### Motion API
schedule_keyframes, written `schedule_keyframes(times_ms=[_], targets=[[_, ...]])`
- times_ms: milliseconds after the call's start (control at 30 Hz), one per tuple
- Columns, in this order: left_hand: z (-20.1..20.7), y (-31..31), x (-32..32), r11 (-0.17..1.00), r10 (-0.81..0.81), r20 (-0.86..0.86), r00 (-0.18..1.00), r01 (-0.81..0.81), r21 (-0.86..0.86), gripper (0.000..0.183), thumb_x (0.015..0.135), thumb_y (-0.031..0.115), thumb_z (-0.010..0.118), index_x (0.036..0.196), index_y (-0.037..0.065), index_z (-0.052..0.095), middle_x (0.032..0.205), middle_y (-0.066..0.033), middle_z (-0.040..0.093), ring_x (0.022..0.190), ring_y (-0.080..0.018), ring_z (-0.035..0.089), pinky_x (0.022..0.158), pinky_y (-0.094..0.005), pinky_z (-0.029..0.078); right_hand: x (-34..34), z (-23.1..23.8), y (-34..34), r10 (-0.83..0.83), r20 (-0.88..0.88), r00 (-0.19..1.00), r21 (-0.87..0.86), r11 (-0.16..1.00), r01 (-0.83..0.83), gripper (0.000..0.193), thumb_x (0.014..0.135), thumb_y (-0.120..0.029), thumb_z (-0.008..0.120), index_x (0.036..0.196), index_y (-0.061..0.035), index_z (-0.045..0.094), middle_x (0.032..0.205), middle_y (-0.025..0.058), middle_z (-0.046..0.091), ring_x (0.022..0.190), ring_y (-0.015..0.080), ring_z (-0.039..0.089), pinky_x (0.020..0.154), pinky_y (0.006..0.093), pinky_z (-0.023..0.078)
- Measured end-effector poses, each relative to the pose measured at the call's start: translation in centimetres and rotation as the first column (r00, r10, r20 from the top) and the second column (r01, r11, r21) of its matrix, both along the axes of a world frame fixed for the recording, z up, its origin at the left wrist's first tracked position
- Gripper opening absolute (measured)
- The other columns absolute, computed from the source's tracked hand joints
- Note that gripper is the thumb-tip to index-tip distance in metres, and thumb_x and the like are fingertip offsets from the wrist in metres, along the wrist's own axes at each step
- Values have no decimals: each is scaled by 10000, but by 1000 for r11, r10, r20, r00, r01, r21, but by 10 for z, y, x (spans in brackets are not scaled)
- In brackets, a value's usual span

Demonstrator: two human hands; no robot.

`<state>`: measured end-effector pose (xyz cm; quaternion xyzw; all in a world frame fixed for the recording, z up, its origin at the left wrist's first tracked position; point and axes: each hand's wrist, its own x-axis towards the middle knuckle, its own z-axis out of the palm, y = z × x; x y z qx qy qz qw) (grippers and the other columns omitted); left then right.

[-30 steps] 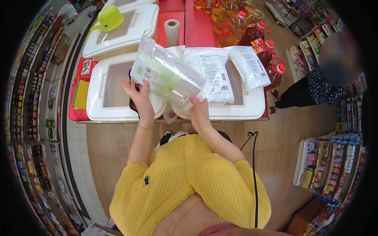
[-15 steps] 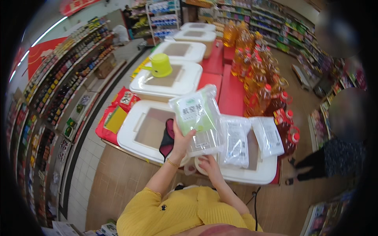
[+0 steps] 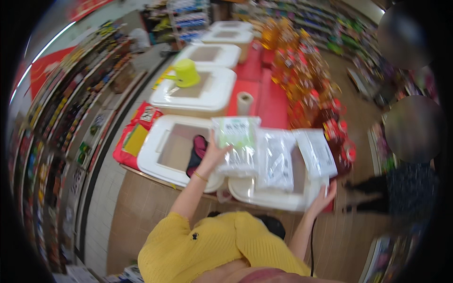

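My left hand [image 3: 219,152] grips the left side of a clear plastic packet [image 3: 241,147] with a pale green label, its thumb across the front. The packet lies at the left part of a white lidded bin [image 3: 245,189]. Beside it on the same lid are two more white plastic packets, one in the middle [image 3: 275,162] and one tilted at the right [image 3: 315,153]. My right hand [image 3: 323,198] closes on the lid's near right corner, its fingertips partly blurred. A dark and maroon soft pouch-like thing [image 3: 197,153] lies by my left wrist.
More white-lidded bins [image 3: 163,94] run away in a row, one bearing a lime-green scoop [image 3: 185,74]. A pale roll [image 3: 244,101] stands on the red surface [image 3: 273,106]. Oil bottles [image 3: 306,101] crowd the right; red bags [image 3: 130,141] lie left. A person [image 3: 410,188] stands at right.
The green-labelled packet has come down onto the lid, still in my left hand. My right hand has moved from the lid's near left to its right corner. The pale roll has come into sight.
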<state>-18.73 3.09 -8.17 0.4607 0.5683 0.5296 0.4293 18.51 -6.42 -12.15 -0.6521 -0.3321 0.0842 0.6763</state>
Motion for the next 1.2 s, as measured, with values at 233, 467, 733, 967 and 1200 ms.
schedule_keyframes(times_ms=[233, 467, 733, 967, 1200], targets=[[0, -17, -19, 985, 120, -433, 893, -52, 167, 854, 827, 191, 687, 1464, -48, 172, 1412, -255, 313, 1300, -358, 301, 1098, -417, 224, 62, -46, 57, -41, -50, 998, -367, 930, 20, 1015, 778, -526, 691, 1431, 94, 222, 1425, 294, 357, 1327, 398, 358, 1111, 417, 263], [31, -52, 19, 893, 189, -674, 714, 161, 421, 679, 828, 201, 676, 1417, 57, 369, 1454, -223, 268, 1344, -391, 215, 1102, -498, 172, 51, -22, 75, -64, 120, 991, -615, 779, 125, 1160, 671, -627, 708, 1476, -3, 155, 1324, 250, 490, 1303, 376, 378, 1097, 485, 235], [42, -89, 74, 737, 66, -811, 581, 519, 432, 632, 745, 231, 742, 1323, 136, 506, 1384, -153, 428, 1330, -423, 301, 1087, -545, 231, 31, -21, 70, -61, 91, 994, -214, 974, 79, 1002, 676, -236, 783, 1452, 6, 197, 1333, 258, 375, 1254, 379, 363, 1078, 460, 258], [7, -98, 135, 649, -147, -929, 340, 742, 169, 783, 723, 261, 755, 1394, 85, 395, 1423, -170, 373, 1355, -365, 296, 1100, -527, 243, -10, -20, 34, -75, 612, 787, 20, 997, 80, 870, 693, -67, 741, 1407, -3, 249, 1320, 226, 308, 1211, 401, 352, 1008, 509, 341], [-22, -93, 143, 714, -116, -959, 259, 693, 101, 717, 751, 218, 704, 1383, 75, 397, 1426, -170, 377, 1329, -338, 346, 1098, -495, 250, -9, -35, 9, -44, 812, 581, 235, 937, -257, 1146, 630, -143, 848, 1481, -223, 84, 1327, 181, 301, 1179, 375, 366, 959, 494, 397]])
